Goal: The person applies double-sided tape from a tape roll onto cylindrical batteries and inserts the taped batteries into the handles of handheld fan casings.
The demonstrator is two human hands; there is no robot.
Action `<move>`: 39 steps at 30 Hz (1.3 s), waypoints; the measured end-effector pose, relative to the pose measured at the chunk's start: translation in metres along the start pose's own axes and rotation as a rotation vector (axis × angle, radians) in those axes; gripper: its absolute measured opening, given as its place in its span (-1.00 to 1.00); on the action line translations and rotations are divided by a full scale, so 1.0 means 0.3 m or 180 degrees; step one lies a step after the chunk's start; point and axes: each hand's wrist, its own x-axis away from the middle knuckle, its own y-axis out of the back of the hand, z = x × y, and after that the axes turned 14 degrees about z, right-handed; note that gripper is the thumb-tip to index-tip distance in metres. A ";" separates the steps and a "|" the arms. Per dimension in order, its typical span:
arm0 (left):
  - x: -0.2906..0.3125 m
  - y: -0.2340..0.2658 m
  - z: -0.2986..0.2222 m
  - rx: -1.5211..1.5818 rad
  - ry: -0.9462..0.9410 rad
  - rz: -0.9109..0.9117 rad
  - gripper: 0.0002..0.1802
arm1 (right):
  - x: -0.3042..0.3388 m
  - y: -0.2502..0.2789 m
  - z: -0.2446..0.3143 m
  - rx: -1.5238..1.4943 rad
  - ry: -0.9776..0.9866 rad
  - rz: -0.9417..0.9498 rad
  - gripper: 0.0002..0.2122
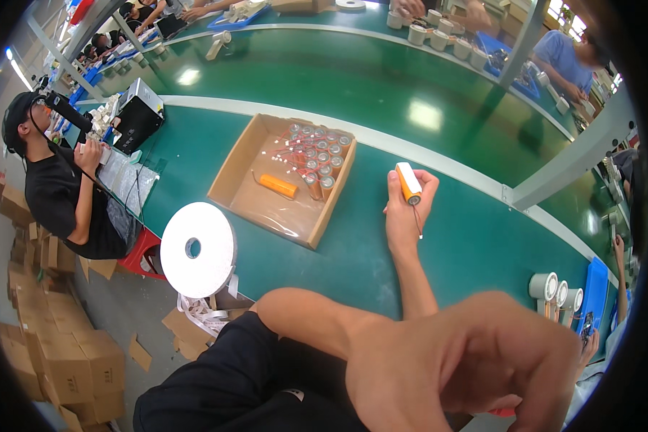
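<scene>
My right hand [412,209] is raised over the green bench, its fingers closed round an orange cylindrical battery [412,193]. A white strip [406,175] covers part of the battery's side, and a thin wire lead dangles from its lower end. Very close to the camera, my left hand [468,360] reaches across with curled fingers; what they hold, if anything, is hidden. An open cardboard box [230,162] lies left of my right hand. Inside, several batteries [322,156] stand upright with red leads, and one orange battery [278,186] lies on its side.
A big roll of white tape [212,248] is at the bench's near left edge, with loose strips [203,315] below. A black case [138,115] stands beyond it, near a seated person [57,180]. White round parts [543,286] and a blue tray [592,295] are at right.
</scene>
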 end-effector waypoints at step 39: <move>0.005 -0.013 -0.010 -0.0068 0.0075 -0.0191 -0.60 | 0.003 0.017 0.019 -0.0029 -0.0104 -0.0062 -0.69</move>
